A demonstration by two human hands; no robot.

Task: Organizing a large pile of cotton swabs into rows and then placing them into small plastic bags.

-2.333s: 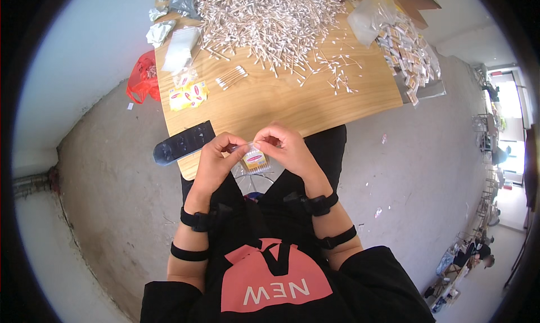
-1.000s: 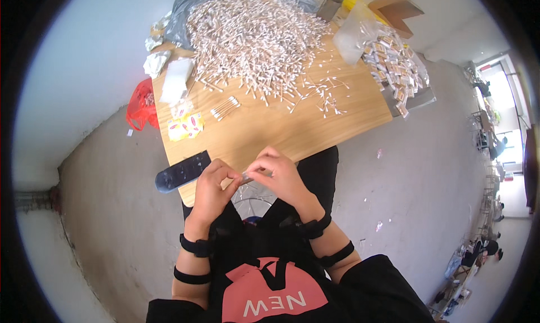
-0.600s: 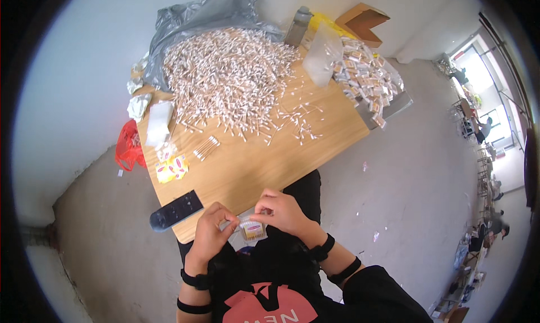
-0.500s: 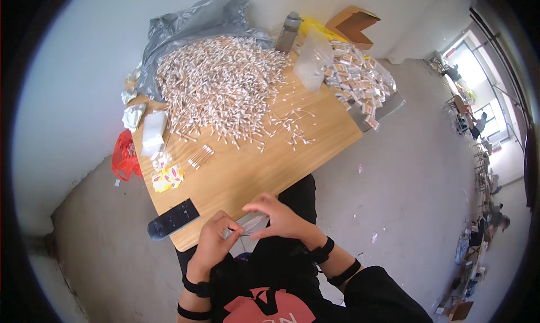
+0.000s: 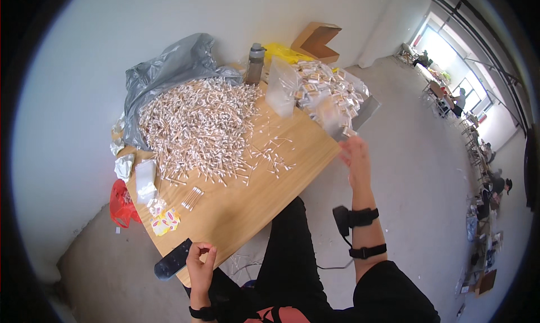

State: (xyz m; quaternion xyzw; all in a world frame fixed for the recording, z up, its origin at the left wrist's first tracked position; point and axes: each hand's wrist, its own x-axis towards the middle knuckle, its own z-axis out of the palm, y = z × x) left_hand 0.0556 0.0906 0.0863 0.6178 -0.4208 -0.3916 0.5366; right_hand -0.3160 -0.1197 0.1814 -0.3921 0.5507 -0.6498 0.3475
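Observation:
My right hand is stretched out past the table's right edge, its fingers apart and a little smeared by motion. Just beyond its fingertips, a blurred clear packet shows in front of a heap of small filled packs. Beside the phone at the near left corner, my left hand is curled with thumb and forefinger close together; nothing shows in it. A small row of cotton swabs lies on the table. Next to it are yellow and white printed slips and a stack of clear bags.
A large mound of loose cotton swabs spills from a grey plastic bag on the wooden table. Behind stand a bottle and an open cardboard box. A red bag hangs at the left. People work far off right.
My hands were together over my lap with a clear packet between them. The right has swung out to the far right and opened; the left has stayed near the phone. The view has shifted.

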